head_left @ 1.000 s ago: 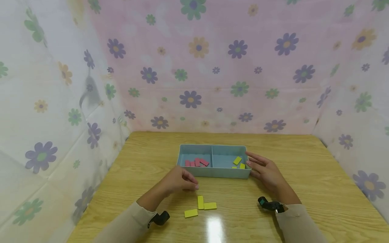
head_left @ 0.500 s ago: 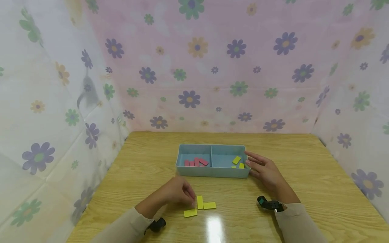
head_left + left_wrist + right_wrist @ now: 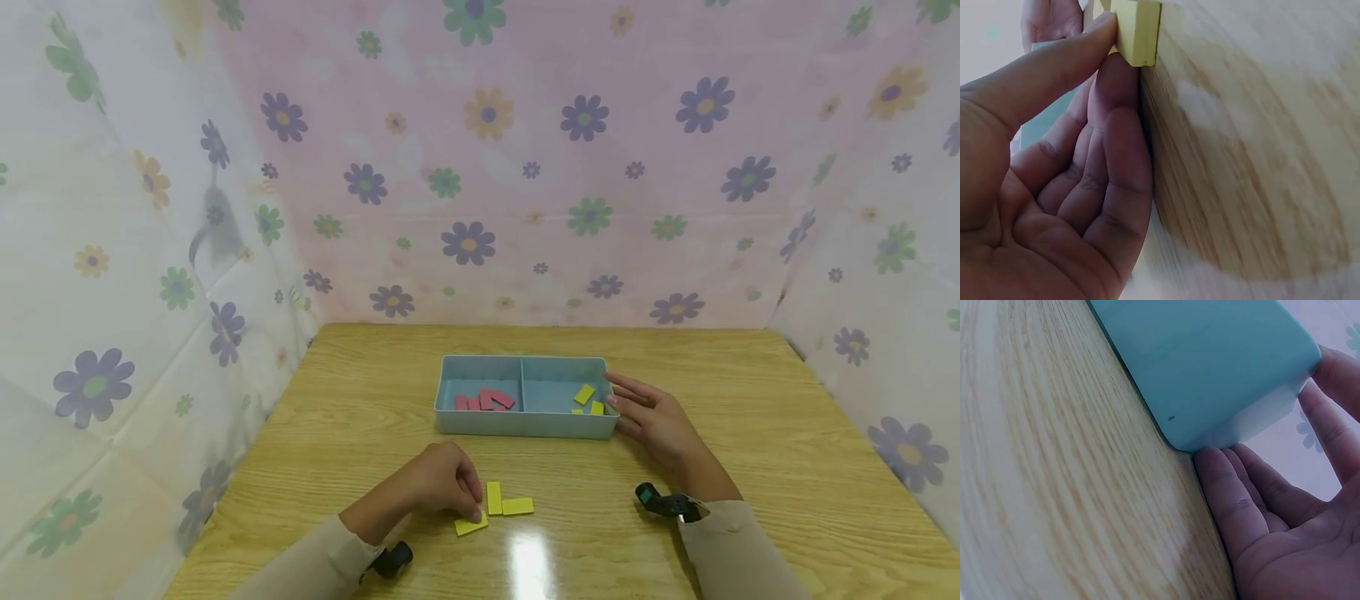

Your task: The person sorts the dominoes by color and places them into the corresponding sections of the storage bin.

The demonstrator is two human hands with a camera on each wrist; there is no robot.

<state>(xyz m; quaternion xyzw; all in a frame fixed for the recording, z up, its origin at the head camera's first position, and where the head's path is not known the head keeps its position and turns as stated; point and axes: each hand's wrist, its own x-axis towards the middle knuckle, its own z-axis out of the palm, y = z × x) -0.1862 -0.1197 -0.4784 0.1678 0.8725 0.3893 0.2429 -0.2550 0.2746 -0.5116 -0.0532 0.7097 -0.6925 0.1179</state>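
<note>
In the head view my left hand (image 3: 448,482) is low over the table. Its thumb and index finger pinch a small yellow block (image 3: 471,527); the left wrist view shows the same block (image 3: 1137,32) at the fingertips, the other fingers curled beneath. Just right of this hand lie two more yellow blocks, one lengthwise (image 3: 494,498) and one crosswise (image 3: 517,507), end to side. My right hand (image 3: 663,429) rests with extended fingers against the right end of a blue two-compartment box (image 3: 525,424). In the right wrist view its fingertips touch the box's end wall (image 3: 1254,422).
Several pink blocks (image 3: 486,400) lie in the box's left compartment. A few yellow blocks (image 3: 584,394) are in the right one, beyond the divider (image 3: 522,387). The wooden table (image 3: 360,375) is enclosed by flowered cloth (image 3: 525,233) at the back and sides.
My left hand has come down toward me from the box's near side to the nearest yellow block and now pinches it. The right hand has stayed at the box's end.
</note>
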